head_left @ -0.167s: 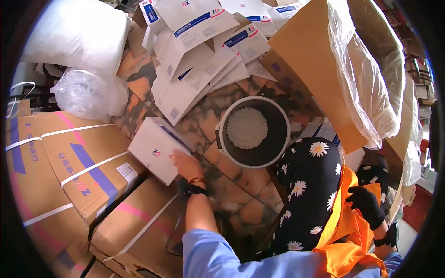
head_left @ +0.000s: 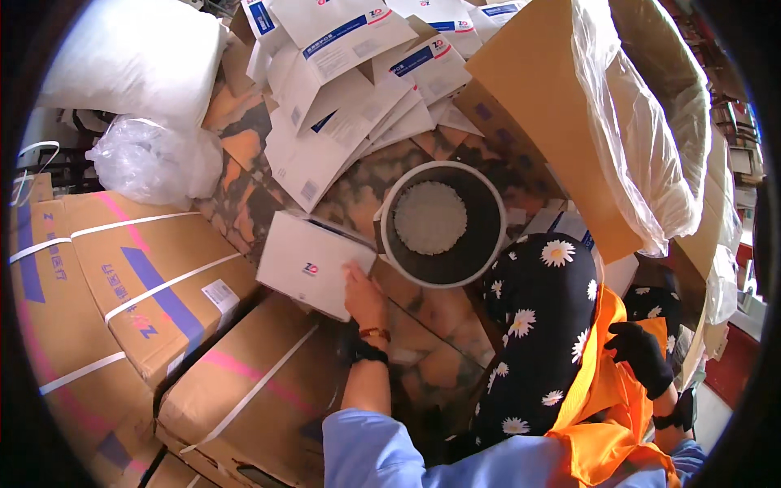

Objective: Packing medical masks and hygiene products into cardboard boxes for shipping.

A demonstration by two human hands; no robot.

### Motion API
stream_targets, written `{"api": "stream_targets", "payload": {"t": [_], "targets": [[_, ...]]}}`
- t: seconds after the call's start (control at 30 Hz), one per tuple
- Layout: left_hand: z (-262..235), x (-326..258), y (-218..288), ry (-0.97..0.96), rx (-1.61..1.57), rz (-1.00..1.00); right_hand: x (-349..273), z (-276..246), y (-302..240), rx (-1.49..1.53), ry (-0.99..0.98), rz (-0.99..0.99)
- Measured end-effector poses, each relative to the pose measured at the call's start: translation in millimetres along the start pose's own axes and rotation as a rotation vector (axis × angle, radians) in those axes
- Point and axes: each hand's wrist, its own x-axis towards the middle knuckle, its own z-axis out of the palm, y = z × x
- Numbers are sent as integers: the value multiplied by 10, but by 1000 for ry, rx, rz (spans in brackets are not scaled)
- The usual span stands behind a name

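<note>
My left hand (head_left: 365, 297) grips the right edge of a white carton (head_left: 313, 259), with the fingers on its top face and the thumb side hidden. The carton is tilted above the brown boxes and the tiled floor. A brown bracelet and a black band circle that wrist. My right hand (head_left: 643, 358), in a black glove, lies over an orange cloth (head_left: 598, 390) on my lap. Its fingers are partly stretched out, and nothing shows in them. Beside the carton stands a grey bucket (head_left: 482, 252) with a round white mass (head_left: 429, 217) inside.
White flattened cartons (head_left: 325, 154) lie heaped on the floor ahead. At the right leans a large brown box (head_left: 525, 98) with a clear plastic liner (head_left: 643, 146). Strapped brown boxes (head_left: 154, 276) stand at the left, below a clear plastic bag (head_left: 154, 163) and a big white sack (head_left: 134, 61).
My left hand has moved to the right with the white carton, which has turned and now sits closer to the bucket. My right hand has hardly moved.
</note>
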Motion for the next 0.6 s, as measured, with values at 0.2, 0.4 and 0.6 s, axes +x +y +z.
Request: {"api": "stream_targets", "payload": {"t": [0.2,0.4,0.6], "targets": [[-123,-236,-574,122,223,133,-130,-33,108,117,74,61],[134,214,-1664,280,-284,-532,-89,5,165,179,76,87],[565,-366,-885,-488,-1384,-591,-304,-116,186,180,115,70]]}}
